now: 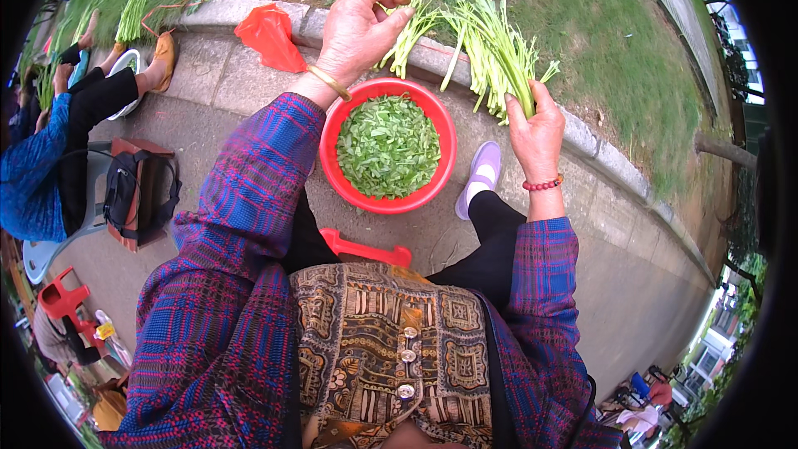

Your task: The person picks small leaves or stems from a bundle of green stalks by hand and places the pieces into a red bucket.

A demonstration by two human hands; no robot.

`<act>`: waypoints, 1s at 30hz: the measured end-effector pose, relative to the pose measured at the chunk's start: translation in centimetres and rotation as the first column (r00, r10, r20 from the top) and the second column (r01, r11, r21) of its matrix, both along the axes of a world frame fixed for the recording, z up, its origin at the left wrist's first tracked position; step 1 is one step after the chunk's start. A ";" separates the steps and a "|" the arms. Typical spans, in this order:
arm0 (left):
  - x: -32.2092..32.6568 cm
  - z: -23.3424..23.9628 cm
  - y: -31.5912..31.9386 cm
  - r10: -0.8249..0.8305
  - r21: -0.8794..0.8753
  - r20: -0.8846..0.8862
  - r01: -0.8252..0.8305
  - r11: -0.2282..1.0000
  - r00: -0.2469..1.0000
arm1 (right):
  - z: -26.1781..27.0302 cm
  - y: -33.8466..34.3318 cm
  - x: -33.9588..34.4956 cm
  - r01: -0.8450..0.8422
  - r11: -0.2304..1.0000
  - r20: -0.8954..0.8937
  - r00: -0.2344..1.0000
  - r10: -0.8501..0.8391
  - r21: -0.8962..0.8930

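Note:
My left hand point(358, 34), with a gold bangle at the wrist, is raised over the upper edge of a red plastic basin point(450, 149). Its fingertips are bent towards the thumb near a small bundle of green stalks point(404, 43) on the kerb; whether it holds anything is unclear. The basin stands on the pavement, filled with chopped green leaves point(388, 146). To the right, my right hand point(537, 128), wearing a red bead bracelet, grips the lower ends of some green stalks point(522, 75). More of these stalks lie beside them across the stone kerb and grass.
A red plastic bag point(271, 37) lies on the kerb point(589, 140) at left. Below the basin is a red plastic stool point(368, 251). Another person in a blue top point(37, 187) sits at far left by a white basin point(131, 62) and a black bag point(121, 190).

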State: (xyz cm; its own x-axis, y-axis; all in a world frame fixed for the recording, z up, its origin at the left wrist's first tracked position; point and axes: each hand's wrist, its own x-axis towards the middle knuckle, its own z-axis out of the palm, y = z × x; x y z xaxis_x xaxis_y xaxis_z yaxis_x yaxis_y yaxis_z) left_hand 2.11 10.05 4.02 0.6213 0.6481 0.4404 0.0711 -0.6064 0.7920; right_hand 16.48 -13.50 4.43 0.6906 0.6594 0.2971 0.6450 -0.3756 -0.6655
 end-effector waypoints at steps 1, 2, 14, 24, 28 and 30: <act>0.1 0.3 -0.2 0.015 0.049 0.015 -0.015 0.999 1.000 | -0.1 0.0 0.0 0.000 1.000 -0.002 1.000 0.000 0.006; 0.1 0.5 -0.3 0.000 0.057 -0.018 0.001 0.998 1.000 | -0.2 -0.1 0.1 0.000 1.000 -0.004 1.000 0.000 0.012; 0.3 -0.3 0.2 -0.198 -0.231 -0.177 0.155 0.960 0.964 | 0.0 0.4 -0.9 -0.095 0.995 0.051 0.994 0.096 -0.025; 0.5 -0.8 0.0 -0.237 -0.212 -0.181 0.198 0.957 0.955 | -0.5 0.1 -0.6 -0.090 0.995 0.093 0.991 0.094 -0.046; 0.4 -1.6 0.9 -0.086 -0.140 -0.196 0.059 0.988 0.977 | -0.5 -0.2 -0.1 -0.041 0.999 0.013 0.999 0.041 -0.005; 0.3 -2.2 1.7 -0.082 -0.214 -0.171 0.045 0.976 0.982 | -0.2 -0.5 0.2 -0.010 1.000 -0.010 1.000 0.010 0.010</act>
State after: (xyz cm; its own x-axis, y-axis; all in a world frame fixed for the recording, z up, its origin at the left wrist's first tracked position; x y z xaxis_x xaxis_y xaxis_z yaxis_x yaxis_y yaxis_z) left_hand 2.39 11.72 1.85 0.7202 0.6703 0.1790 0.1887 -0.4375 0.8792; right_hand 16.65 -13.97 4.22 0.6868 0.6635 0.2968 0.6419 -0.3621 -0.6759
